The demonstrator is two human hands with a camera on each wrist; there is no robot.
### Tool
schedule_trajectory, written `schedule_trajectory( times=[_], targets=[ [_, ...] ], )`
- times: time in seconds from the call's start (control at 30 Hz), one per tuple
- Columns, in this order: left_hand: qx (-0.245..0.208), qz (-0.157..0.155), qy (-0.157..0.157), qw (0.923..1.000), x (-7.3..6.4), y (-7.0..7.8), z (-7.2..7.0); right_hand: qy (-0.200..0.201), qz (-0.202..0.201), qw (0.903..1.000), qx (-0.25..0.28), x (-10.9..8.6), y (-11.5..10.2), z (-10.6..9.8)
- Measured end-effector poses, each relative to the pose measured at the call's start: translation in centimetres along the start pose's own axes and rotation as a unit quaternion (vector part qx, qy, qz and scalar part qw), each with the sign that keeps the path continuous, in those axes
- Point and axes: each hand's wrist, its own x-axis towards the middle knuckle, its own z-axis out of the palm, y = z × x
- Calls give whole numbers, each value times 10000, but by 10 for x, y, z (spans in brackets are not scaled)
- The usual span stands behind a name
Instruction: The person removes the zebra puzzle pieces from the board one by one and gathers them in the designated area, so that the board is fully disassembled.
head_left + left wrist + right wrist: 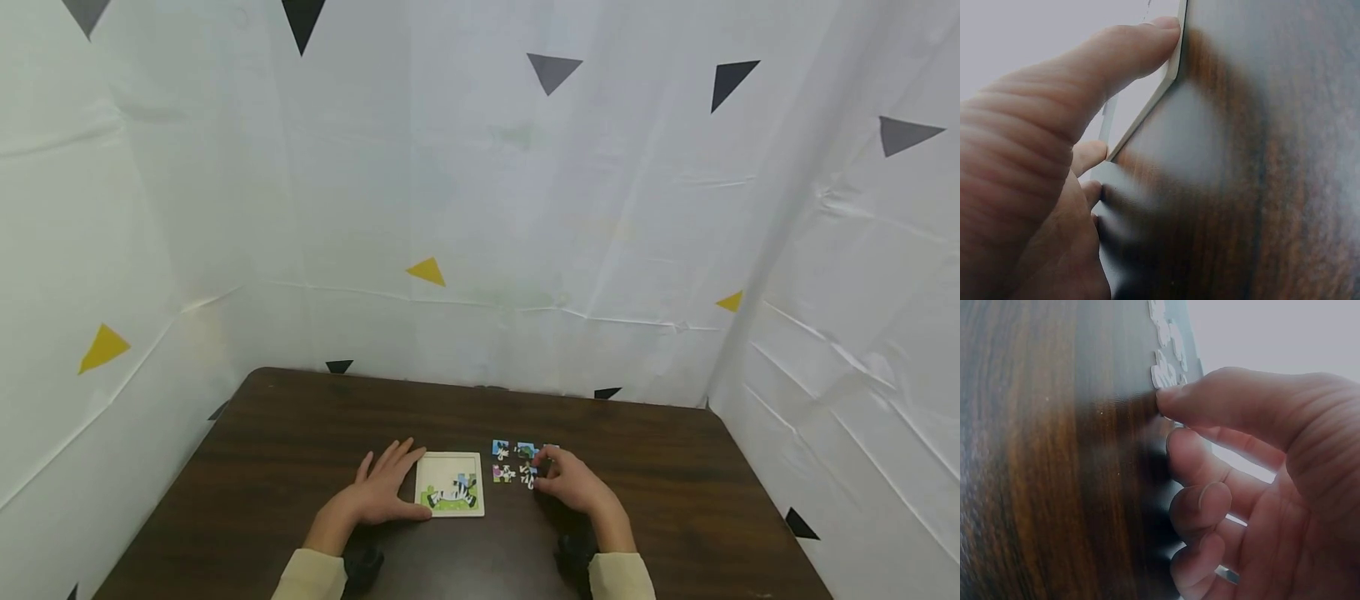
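Puzzle tray [429,460], near desk [675,467] front edge: steadied by flat, relaxed left hand [386,492]. Loose piece [528,476] pinched by right hand [572,482]; neighbouring pieces [501,449] could be scattered by a careless lift.

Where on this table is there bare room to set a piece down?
Bare wood lies left of the left hand, behind the puzzle board toward the far table edge, and right of the right hand. Crowded: between board and loose pieces.
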Motion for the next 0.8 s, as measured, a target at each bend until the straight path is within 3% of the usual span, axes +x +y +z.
schedule_trajectory(
  times=[0.23,0.4,0.53,0.8],
  targets=[
    [-75,42,-20,10000,1,4,-1,63,29,9998,180,-3,2,-8],
    [-45,-7,-46,10000,3,2,2,337,153,9985,400,-8,5,-10],
    [-60,31,-25,10000,3,-1,3,428,-43,9986,319,-3,3,-7],
    [-105,35,-41,9999,3,4,3,-227,-578,9980,-116,8,-33,23]
  ],
)
